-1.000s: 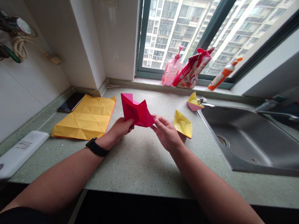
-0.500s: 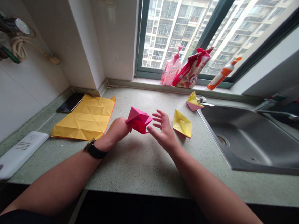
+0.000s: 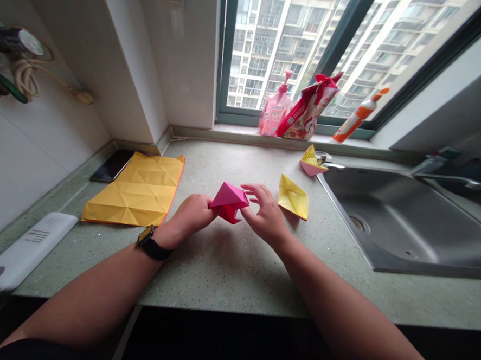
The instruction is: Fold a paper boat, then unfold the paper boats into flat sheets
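A folded pink origami paper piece (image 3: 228, 196) is held above the counter, with a peaked top and a darker red-pink flap below. My left hand (image 3: 194, 214) is closed around its left end; the gripped part is hidden by the fingers. My right hand (image 3: 266, 214) is at the opposite end, thumb and fingers apart and curved around the corner. Its thumb appears to touch the paper. Just right of that hand lies a yellow folded paper piece (image 3: 294, 197). Another yellow and pink folded piece (image 3: 313, 161) stands near the sink's corner.
Creased yellow sheets (image 3: 136, 190) lie at left, beside a dark phone (image 3: 110, 165). A white power bank (image 3: 26, 251) with a cable is at the counter's left edge. A steel sink (image 3: 417, 223) is at right. A pump bottle (image 3: 274, 114), red bag (image 3: 310, 111) and orange-white bottle (image 3: 358, 117) line the windowsill.
The pink paper has shifted slightly right and down and tilted, with its peak now showing more. My left hand moved along with it. My right hand's fingers have drawn in around its right corner.
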Tool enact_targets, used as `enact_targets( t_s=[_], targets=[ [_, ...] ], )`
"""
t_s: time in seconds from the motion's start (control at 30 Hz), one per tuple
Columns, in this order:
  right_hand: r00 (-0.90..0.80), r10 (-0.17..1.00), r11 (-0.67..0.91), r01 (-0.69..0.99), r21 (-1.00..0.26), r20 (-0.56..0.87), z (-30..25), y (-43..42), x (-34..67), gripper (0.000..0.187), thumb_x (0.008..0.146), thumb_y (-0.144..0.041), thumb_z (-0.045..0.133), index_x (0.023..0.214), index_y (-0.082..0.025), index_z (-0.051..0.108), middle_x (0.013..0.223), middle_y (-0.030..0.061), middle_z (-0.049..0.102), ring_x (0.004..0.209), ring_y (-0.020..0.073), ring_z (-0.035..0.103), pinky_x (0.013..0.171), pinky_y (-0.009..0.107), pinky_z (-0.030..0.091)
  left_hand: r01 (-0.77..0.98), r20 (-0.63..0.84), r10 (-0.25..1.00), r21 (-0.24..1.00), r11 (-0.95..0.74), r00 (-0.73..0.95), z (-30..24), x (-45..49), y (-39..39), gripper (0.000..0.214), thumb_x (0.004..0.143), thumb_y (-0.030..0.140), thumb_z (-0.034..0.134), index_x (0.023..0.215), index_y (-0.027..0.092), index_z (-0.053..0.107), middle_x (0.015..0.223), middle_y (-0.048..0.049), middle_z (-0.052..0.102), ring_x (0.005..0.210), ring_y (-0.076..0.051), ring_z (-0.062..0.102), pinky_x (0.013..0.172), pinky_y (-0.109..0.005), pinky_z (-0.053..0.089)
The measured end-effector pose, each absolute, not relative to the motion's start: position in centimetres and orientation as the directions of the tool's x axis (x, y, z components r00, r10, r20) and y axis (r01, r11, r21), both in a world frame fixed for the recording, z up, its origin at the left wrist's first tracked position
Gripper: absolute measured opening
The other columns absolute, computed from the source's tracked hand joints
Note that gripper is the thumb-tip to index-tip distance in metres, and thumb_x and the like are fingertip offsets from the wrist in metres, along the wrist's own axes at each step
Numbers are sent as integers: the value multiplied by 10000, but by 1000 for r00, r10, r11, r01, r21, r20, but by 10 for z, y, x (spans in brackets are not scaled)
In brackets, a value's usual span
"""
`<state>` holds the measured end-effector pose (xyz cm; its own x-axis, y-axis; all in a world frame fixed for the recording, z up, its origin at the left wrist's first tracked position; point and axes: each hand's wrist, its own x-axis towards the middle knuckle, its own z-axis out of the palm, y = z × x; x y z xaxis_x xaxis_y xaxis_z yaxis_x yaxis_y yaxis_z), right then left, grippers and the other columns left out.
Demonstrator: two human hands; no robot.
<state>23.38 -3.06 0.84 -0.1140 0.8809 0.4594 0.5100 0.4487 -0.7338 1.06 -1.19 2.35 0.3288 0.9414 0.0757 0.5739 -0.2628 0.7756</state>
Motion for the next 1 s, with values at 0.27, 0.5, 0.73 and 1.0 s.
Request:
enact_targets(
  t_s=[0.27, 0.5, 0.73, 1.0],
  targets=[
    [-72, 972, 235, 211, -949, 225, 7, -24, 235, 295, 947, -492, 659, 1048, -246, 786, 1059, 64, 790, 964, 264, 726, 873, 420, 576, 633, 29, 924, 720, -284, 382, 14, 8, -4, 613, 951, 648, 524, 590, 174, 665, 584, -51, 656, 591, -199, 599, 545, -281, 330],
    [-14, 995, -99, -148, -984, -98, 12, -15, 245, 442, 788, -613, 818, 939, -198, 798, 877, 67, 791, 750, 201, 672, 646, 293, 486, 458, 254, 908, 799, -391, 333, 17, 6, 1, 463, 986, 589, 560, 952, 175, 764, 931, -71, 794, 838, -230, 698, 710, -285, 502],
    [-108, 994, 15, 19, -1000, 13, 13, -21, 241, 392, 844, -579, 741, 872, -190, 779, 848, 50, 777, 741, 186, 647, 681, 295, 473, 271, 407, 897, 856, -440, 172, 12, 6, 4, 398, 947, 467, 704, 1246, 206, 668, 1129, -90, 752, 944, -207, 714, 758, -302, 599],
    [-168, 985, 82, 277, -957, 36, 23, -31, 239, 355, 866, -509, 597, 704, -194, 624, 692, 18, 644, 629, 159, 547, 583, 279, 376, 319, 632, 753, 687, -653, 181, 9, 3, 1, 434, 955, 204, 643, 1383, 226, 577, 1276, -105, 714, 1097, -210, 722, 880, -349, 643]
  ],
)
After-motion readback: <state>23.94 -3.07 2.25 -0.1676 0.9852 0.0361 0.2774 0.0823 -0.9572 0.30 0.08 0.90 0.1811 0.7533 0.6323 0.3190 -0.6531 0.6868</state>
